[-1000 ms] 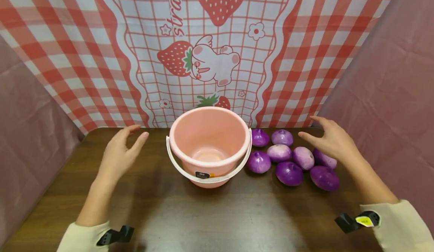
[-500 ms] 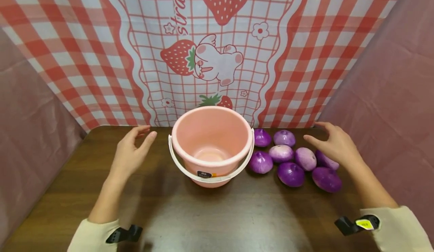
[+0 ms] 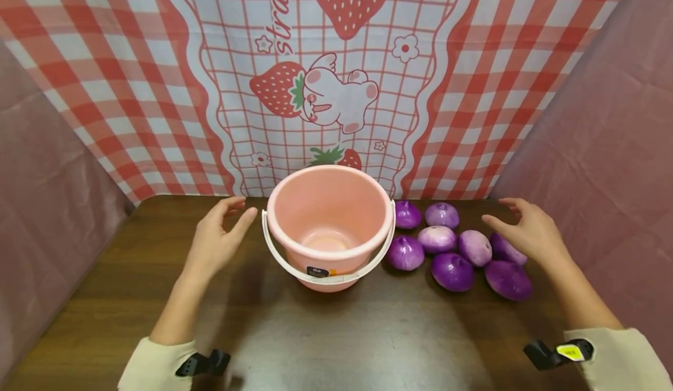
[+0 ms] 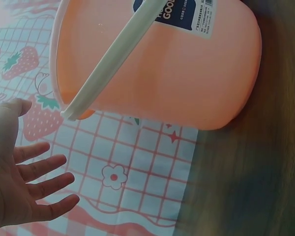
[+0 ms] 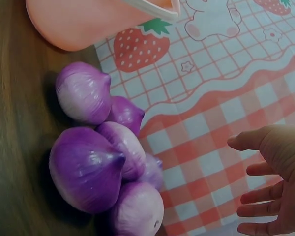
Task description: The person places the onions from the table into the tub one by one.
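A pink bucket (image 3: 330, 210) stands upright at the middle of the table, its white handle (image 3: 336, 279) lowered across the front. Inside, its bottom is bare. My left hand (image 3: 217, 240) hovers just left of the rim, fingers spread and holding nothing; the left wrist view shows the same spread fingers (image 4: 44, 189) beside the bucket wall. Several purple onions (image 3: 453, 272) lie in a cluster to the right of the bucket. Over the right end of that cluster hovers my right hand (image 3: 533, 231), relaxed and holding nothing, with the onions (image 5: 88, 167) apart from it in the right wrist view.
The brown wooden table (image 3: 336, 344) ends at the back against a red checked strawberry cloth (image 3: 236, 134). Pink curtains (image 3: 594, 145) close off both sides. A dark label (image 4: 184, 12) is stuck on the bucket's front.
My left hand has moved right, closer to the bucket. The right hand has shifted slightly right and down in view. Bucket and onions keep their places on the table.
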The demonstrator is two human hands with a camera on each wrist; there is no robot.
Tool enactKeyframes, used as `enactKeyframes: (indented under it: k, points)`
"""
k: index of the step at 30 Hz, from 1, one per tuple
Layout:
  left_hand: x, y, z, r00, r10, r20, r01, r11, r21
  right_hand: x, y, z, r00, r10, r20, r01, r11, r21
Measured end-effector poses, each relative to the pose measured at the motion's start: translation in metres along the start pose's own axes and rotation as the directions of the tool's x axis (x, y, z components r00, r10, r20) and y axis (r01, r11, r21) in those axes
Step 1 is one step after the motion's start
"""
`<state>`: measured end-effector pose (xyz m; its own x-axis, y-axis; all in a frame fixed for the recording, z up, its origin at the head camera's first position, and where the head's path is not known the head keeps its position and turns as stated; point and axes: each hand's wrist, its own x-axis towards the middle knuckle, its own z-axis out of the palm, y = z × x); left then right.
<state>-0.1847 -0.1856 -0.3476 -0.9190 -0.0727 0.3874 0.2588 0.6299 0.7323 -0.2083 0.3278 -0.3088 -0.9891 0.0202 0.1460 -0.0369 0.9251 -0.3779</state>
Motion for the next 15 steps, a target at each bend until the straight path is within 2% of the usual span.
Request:
enactKeyframes:
  k: [7, 15]
  points:
    - [0.0, 0.002, 0.005, 1.0, -0.003, 0.021, 0.003, 1.0, -0.005, -0.001, 0.011, 0.003, 1.0, 0.009, -0.005, -0.009, 1.0, 0.01]
    - [-0.001, 0.004, 0.011, 1.0, -0.001, 0.013, 0.002, 1.0, -0.027, -0.001, 0.022, 0.008, 0.999, 0.03, -0.012, -0.03, 1.0, 0.002]
